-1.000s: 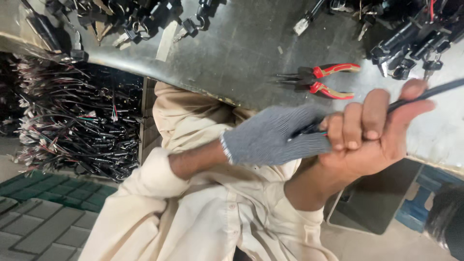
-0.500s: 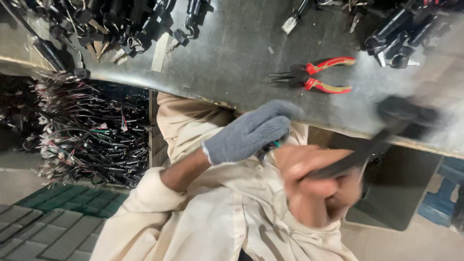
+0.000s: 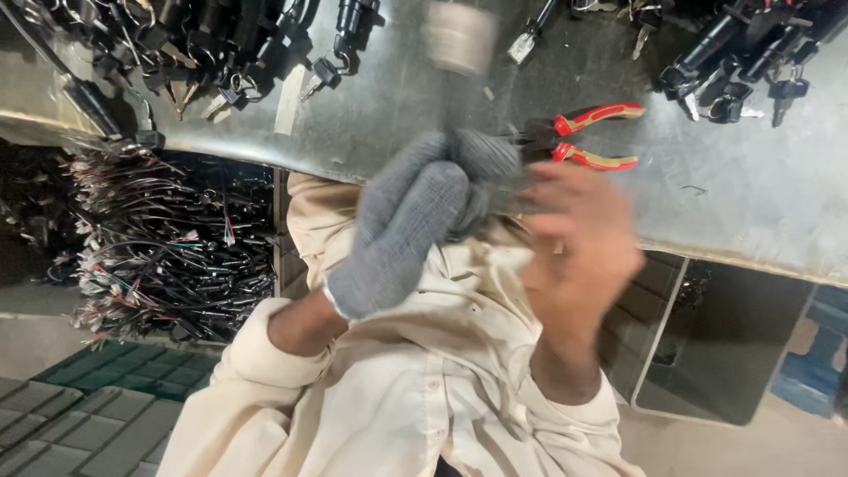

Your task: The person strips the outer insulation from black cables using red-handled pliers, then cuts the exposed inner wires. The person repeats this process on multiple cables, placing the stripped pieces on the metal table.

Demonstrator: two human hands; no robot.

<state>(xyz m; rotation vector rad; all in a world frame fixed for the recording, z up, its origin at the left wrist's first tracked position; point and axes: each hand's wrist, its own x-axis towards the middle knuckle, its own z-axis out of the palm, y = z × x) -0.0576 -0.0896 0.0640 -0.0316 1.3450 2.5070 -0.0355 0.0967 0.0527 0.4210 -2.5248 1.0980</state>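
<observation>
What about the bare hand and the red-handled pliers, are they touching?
Cannot tell. In the head view the right hand is motion-blurred just below the pliers, so neither contact nor gap shows plainly.

Knitted grey cloth glove, dull scuffed metal tabletop, glossy, probably plastic, red plier handles, cream cloth shirt

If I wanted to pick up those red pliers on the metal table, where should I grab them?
Probably by the two red handles of the pliers. They lie flat on the metal table, handles spread and pointing right, away from the gloved hand and bare hand. The dark nose sits close against the glove, so come from the right side, where the tabletop beside the handles is bare.
</observation>
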